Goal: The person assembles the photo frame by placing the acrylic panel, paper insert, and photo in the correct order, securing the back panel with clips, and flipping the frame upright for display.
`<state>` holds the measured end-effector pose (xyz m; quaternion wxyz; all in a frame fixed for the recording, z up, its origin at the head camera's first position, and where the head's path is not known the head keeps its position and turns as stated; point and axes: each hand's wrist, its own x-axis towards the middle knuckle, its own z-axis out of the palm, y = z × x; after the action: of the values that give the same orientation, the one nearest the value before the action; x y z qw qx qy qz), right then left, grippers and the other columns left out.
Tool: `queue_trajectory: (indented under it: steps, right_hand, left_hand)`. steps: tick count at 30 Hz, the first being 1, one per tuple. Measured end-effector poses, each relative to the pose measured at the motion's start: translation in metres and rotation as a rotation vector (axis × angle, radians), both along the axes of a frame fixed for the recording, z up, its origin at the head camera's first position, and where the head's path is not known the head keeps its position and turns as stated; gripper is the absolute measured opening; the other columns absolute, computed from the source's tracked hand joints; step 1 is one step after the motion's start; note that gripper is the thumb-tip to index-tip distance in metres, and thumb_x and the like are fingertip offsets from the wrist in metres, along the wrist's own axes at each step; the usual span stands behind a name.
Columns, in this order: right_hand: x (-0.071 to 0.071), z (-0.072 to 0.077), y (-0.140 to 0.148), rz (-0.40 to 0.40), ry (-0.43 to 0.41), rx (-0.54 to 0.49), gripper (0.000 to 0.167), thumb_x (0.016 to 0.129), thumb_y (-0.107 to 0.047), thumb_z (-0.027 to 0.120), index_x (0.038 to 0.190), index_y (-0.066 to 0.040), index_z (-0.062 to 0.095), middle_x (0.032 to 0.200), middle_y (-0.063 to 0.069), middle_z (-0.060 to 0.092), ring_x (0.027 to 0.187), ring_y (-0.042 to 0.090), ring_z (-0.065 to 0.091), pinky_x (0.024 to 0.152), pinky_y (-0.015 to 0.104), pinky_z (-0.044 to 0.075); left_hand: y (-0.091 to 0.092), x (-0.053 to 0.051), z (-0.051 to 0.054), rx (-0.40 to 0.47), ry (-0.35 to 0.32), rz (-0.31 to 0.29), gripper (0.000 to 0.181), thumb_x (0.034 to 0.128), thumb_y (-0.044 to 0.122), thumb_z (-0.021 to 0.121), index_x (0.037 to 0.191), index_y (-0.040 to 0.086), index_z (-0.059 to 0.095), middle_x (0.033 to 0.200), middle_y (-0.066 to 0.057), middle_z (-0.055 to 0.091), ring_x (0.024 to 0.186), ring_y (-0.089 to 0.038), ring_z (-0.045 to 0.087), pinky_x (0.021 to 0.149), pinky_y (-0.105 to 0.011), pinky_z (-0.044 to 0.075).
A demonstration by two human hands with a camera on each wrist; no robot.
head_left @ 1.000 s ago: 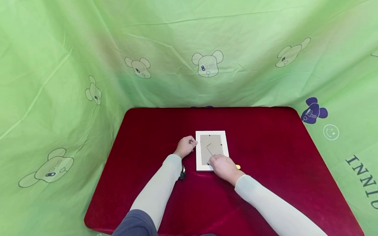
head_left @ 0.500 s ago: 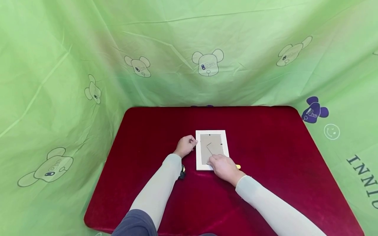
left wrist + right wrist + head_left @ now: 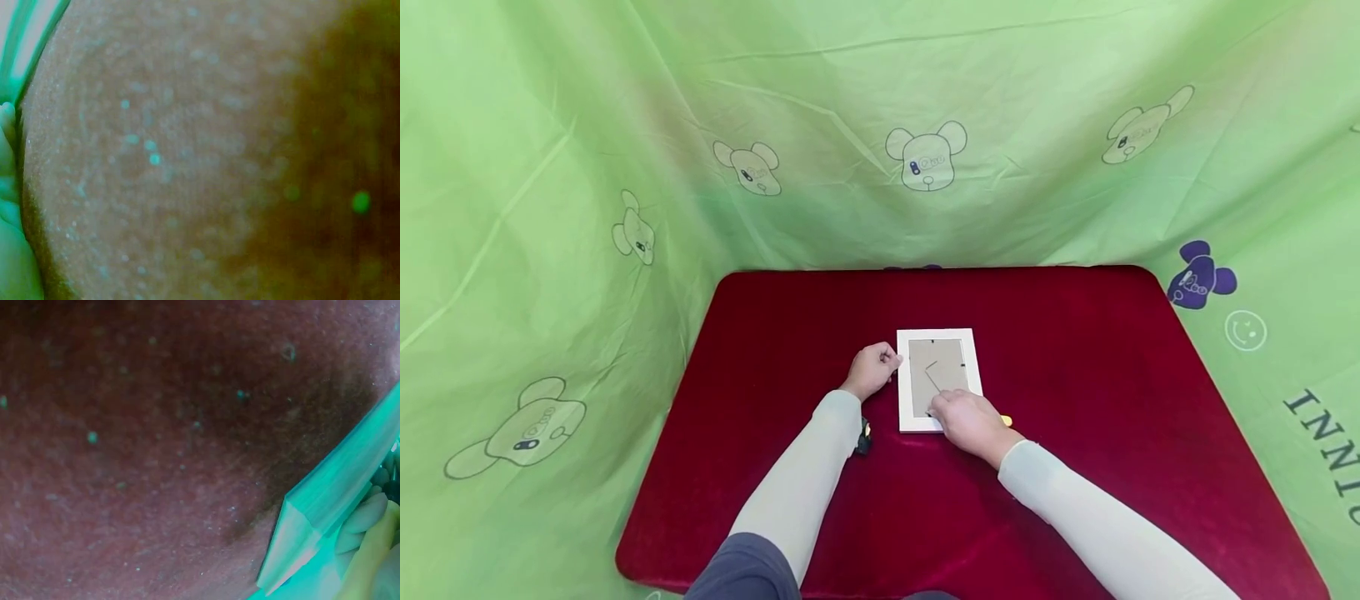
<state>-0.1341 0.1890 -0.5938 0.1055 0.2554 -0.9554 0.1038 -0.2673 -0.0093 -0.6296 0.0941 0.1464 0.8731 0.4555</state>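
Observation:
A white picture frame lies back up on the red table, its grey-beige backing held by small dark tabs. On the backing shows a thin bent line, partly under my right hand. My left hand, fingers curled, holds the frame's left edge with its fingertips. Over the lower right corner, my right hand grips a tool that looks like a screwdriver, its yellow handle sticking out behind. The right wrist view shows this yellow handle beside the frame's corner; the tip is hidden.
The table is covered in red velvety cloth with rounded corners. Green curtains printed with bear heads hang behind and at both sides. A small black device sits at the left wrist.
The scene shifts very slightly as the head view moves. Both hands stay at the frame with hardly any visible movement.

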Motion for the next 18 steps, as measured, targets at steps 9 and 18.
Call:
queue_trajectory:
  steps: [9,18]
  right_hand:
    - [0.0011,0.0019,-0.0015,-0.075,-0.088,-0.024,0.023,0.094,-0.019,0.064,0.074,-0.018,0.051,0.066,-0.007,0.043,0.063,0.014,0.05,0.056,0.032,0.045]
    - [-0.0037,0.0082,-0.0033,-0.24,-0.261,-0.153,0.025,0.1,-0.023,0.055,0.077,-0.017,0.051,0.067,-0.006,0.043,0.059,0.011,0.044,0.053,0.032,0.042]
  left_hand:
    - [0.0006,0.0016,-0.0033,-0.005,0.007,0.009,0.024,0.0944,0.027,0.066,0.075,0.014,0.059,0.059,0.002,0.059,0.055,-0.014,0.06,0.058,-0.03,0.045]
    - [0.0014,0.0078,0.0032,-0.06,0.043,0.064,0.022,0.0945,0.031,0.065,0.079,0.017,0.061,0.06,0.006,0.059,0.056,-0.01,0.058,0.061,-0.03,0.045]
